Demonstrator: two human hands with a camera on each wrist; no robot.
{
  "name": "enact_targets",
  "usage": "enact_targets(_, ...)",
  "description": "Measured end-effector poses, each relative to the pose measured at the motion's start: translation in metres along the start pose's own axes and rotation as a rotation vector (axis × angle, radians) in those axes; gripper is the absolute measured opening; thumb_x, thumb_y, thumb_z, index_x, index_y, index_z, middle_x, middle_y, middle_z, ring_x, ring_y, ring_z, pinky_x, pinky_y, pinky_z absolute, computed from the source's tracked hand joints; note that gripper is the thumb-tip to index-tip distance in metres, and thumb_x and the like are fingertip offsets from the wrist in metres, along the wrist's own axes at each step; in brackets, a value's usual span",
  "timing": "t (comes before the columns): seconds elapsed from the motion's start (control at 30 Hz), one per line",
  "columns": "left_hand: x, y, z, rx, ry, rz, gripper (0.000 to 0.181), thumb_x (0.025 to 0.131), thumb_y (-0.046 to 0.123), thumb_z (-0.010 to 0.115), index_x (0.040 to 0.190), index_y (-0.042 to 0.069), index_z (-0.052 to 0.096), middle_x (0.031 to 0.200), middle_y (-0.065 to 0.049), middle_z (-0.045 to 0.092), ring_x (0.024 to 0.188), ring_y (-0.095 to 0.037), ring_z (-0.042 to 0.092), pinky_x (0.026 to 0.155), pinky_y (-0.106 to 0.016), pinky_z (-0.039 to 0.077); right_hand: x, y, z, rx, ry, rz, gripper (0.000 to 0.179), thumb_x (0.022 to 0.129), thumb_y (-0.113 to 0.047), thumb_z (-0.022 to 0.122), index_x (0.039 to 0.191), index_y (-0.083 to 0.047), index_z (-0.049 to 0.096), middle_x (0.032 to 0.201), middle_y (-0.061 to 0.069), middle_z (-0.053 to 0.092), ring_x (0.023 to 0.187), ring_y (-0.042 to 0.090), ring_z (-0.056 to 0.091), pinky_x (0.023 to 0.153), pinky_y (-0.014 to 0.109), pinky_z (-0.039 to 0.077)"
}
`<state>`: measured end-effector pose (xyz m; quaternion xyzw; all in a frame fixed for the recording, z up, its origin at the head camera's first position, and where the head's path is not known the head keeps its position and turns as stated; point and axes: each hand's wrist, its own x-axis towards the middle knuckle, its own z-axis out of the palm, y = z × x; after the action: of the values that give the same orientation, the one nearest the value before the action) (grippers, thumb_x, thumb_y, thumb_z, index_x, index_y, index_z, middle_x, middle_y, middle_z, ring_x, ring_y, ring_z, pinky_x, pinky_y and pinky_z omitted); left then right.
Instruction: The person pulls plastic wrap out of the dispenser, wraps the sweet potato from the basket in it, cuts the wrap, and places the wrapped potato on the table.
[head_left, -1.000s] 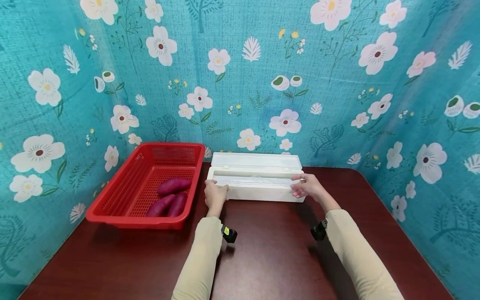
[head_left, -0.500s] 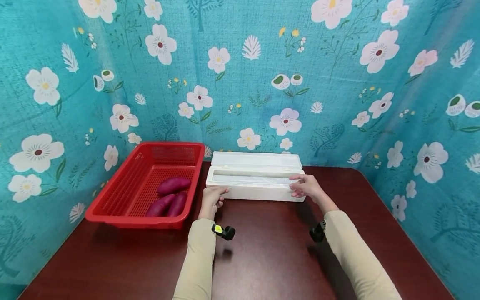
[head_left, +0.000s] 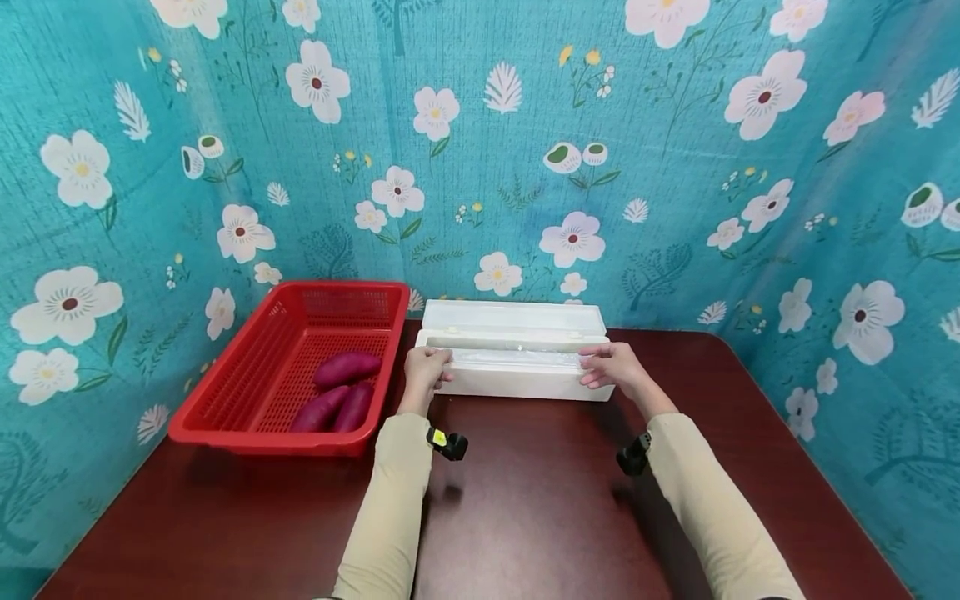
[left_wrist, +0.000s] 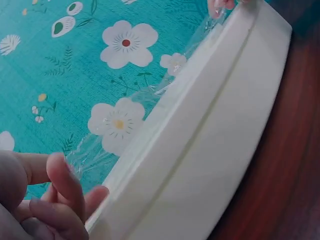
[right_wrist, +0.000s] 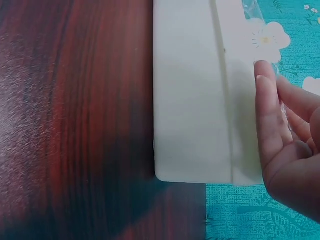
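A long white cling film dispenser lies on the table with its lid tipped back. Clear cling film rises from its opening, wrinkled and stretched between both hands. At the left end, my left hand pinches one corner of the film between thumb and finger, its other fingers curled beside the dispenser's edge. My right hand pinches the film at the right end, and the right wrist view shows its thumb along the dispenser's upper edge. The roll inside is mostly hidden.
Left of the dispenser stands a red plastic basket with several purple sweet potatoes in it. The dark wood table reaches back to a teal flowered cloth hung behind and on both sides.
My left hand drew back from the dispenser's left end, then returned to its edge and now pinches the film. A strip of film has lifted above the opening. The right hand stays almost in place.
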<state>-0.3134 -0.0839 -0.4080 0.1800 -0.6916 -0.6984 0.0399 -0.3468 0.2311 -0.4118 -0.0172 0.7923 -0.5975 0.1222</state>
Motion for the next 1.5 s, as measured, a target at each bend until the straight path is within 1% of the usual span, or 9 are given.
enact_targets(0.27, 0.012, 0.008, -0.001, -0.106, 0.016, -0.03, 0.016, 0.072, -0.002, 0.058, 0.063, 0.005, 0.047, 0.069, -0.009, 0.06, 0.038, -0.007, 0.043, 0.036, -0.018, 0.029, 0.006, -0.007, -0.001, 0.107, 0.072, 0.015, 0.034, 0.088, -0.005, 0.054, 0.115, 0.014, 0.049, 0.076, 0.009, 0.064, 0.064, 0.018, 0.065, 0.067, 0.039, 0.05)
enact_targets(0.43, 0.013, 0.007, -0.004, -0.065, 0.027, -0.013, 0.01, 0.071, 0.0, 0.061, 0.072, 0.003, 0.051, 0.069, -0.007, 0.061, 0.04, -0.007, 0.042, 0.037, -0.018, 0.03, 0.006, -0.009, -0.004, 0.15, 0.134, -0.003, 0.03, 0.087, -0.003, 0.055, 0.111, 0.014, 0.051, 0.084, 0.011, 0.063, 0.073, 0.016, 0.064, 0.068, 0.035, 0.05)
enact_targets(0.57, 0.01, 0.007, -0.005, -0.011, 0.057, -0.005, 0.011, 0.071, 0.001, 0.065, 0.078, 0.001, 0.057, 0.067, -0.007, 0.06, 0.039, -0.007, 0.043, 0.036, -0.019, 0.029, 0.004, -0.01, -0.007, 0.214, 0.12, 0.004, 0.033, 0.088, -0.001, 0.052, 0.117, 0.015, 0.046, 0.085, 0.009, 0.062, 0.078, 0.017, 0.064, 0.075, 0.035, 0.048)
enact_targets(0.73, 0.007, 0.009, -0.008, 0.022, 0.032, 0.007, 0.011, 0.076, 0.002, 0.064, 0.087, -0.001, 0.06, 0.065, -0.006, 0.06, 0.041, -0.009, 0.046, 0.038, -0.02, 0.032, 0.003, -0.014, -0.01, 0.238, 0.082, 0.019, 0.039, 0.089, 0.0, 0.05, 0.124, 0.015, 0.04, 0.091, 0.012, 0.061, 0.082, 0.019, 0.064, 0.079, 0.035, 0.046)
enact_targets(0.87, 0.009, 0.017, -0.007, 0.011, 0.032, 0.071, 0.016, 0.079, 0.0, 0.062, 0.094, -0.005, 0.06, 0.074, -0.013, 0.061, 0.054, -0.013, 0.058, 0.056, -0.027, 0.05, 0.002, -0.017, -0.01, 0.21, 0.081, 0.02, 0.04, 0.09, -0.002, 0.05, 0.125, 0.013, 0.04, 0.108, 0.021, 0.054, 0.087, 0.02, 0.063, 0.082, 0.036, 0.044)
enact_targets(0.97, 0.009, 0.023, -0.005, -0.031, 0.03, 0.096, 0.019, 0.08, -0.001, 0.062, 0.098, -0.005, 0.057, 0.082, -0.017, 0.06, 0.066, -0.019, 0.063, 0.069, -0.034, 0.051, 0.002, -0.019, -0.011, 0.2, 0.078, 0.024, 0.041, 0.09, -0.004, 0.051, 0.127, 0.011, 0.04, 0.113, 0.022, 0.051, 0.086, 0.017, 0.063, 0.085, 0.037, 0.042)
enact_targets(1.23, 0.01, 0.032, -0.001, -0.118, 0.052, 0.119, 0.023, 0.079, -0.002, 0.064, 0.101, -0.006, 0.059, 0.069, -0.01, 0.055, 0.083, -0.033, 0.06, 0.074, -0.036, 0.049, -0.002, -0.028, -0.014, 0.175, 0.1, -0.048, 0.043, 0.09, -0.003, 0.05, 0.129, 0.01, 0.037, 0.111, 0.025, 0.052, 0.089, 0.019, 0.062, 0.089, 0.044, 0.038)
enact_targets(1.37, 0.01, 0.033, -0.001, -0.127, 0.026, 0.109, 0.022, 0.08, -0.002, 0.063, 0.102, -0.005, 0.061, 0.069, -0.009, 0.057, 0.09, -0.037, 0.057, 0.077, -0.036, 0.048, -0.005, -0.029, -0.016, 0.195, 0.092, 0.002, 0.044, 0.089, -0.005, 0.052, 0.128, 0.012, 0.038, 0.102, 0.02, 0.058, 0.083, 0.019, 0.064, 0.084, 0.04, 0.043)
enact_targets(1.5, 0.01, 0.032, -0.002, -0.156, 0.001, 0.089, 0.023, 0.082, 0.0, 0.061, 0.104, -0.008, 0.061, 0.081, -0.014, 0.061, 0.091, -0.035, 0.058, 0.078, -0.035, 0.048, -0.006, -0.027, -0.018, 0.248, 0.014, 0.059, 0.044, 0.089, -0.003, 0.051, 0.126, 0.017, 0.036, 0.08, 0.012, 0.064, 0.067, 0.018, 0.065, 0.072, 0.036, 0.049)
